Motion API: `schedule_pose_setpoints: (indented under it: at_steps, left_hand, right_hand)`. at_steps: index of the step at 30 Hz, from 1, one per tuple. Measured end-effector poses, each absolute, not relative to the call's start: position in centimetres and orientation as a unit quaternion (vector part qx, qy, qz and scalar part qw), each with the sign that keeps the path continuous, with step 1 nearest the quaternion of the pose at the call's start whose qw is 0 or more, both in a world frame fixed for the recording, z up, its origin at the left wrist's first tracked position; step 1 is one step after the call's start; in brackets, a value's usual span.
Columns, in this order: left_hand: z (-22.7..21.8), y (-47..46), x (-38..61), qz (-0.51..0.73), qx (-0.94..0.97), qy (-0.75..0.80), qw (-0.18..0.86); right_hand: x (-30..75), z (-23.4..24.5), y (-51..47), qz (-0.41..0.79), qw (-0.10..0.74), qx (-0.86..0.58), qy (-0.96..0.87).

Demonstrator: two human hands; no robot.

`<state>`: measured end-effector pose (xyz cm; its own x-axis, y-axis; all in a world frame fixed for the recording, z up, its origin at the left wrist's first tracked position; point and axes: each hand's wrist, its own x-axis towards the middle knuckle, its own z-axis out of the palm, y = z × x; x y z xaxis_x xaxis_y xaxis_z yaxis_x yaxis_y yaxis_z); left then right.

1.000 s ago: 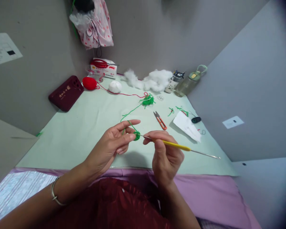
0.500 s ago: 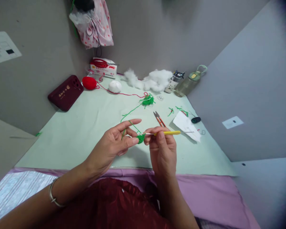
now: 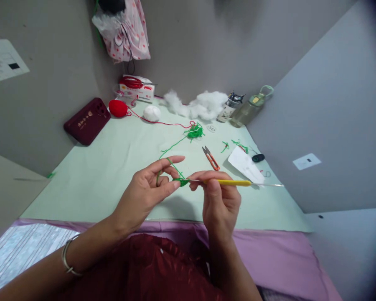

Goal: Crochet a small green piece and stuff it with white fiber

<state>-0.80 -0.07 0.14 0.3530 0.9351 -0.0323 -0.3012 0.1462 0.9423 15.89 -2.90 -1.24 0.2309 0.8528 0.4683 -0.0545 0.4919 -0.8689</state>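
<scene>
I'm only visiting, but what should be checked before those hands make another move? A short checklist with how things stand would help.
1. Green crocheted piece secured: ok, the left hand pinches it.
2. Yellow-handled hook gripped: ok, the right hand holds it.
3. Green strand over the left index finger: ok, and it leads back to the green yarn pile.
4. Green yarn pile neatly wound: not ok, it lies loose and tangled.
5. Orange-handled snips apart from the green strand: ok.
6. Hook tip properly caught in a stitch: cannot tell, too small.
</scene>
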Motion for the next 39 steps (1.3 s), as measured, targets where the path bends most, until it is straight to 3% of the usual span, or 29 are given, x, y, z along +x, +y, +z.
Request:
schedule_pose_setpoints:
  at_steps: [24,32,39]
  left_hand:
    - [0.8,-0.4,-0.8,0.465,0.522,0.410,0.586]
    - [1.0,-0.8,-0.3,0.510,0.546,0.443,0.495]
    - [0.6,-0.7,-0.2,0.525,0.535,0.441,0.495]
  right_hand:
    - [15.6,-1.1,-3.5,0.190,0.660,-0.381,-0.619]
    - [15.4,-1.7,-3.8,0.043,0.611,-0.375,-0.696]
    - [15.2,-2.1,-4.0,-0.052,0.549,-0.379,-0.743]
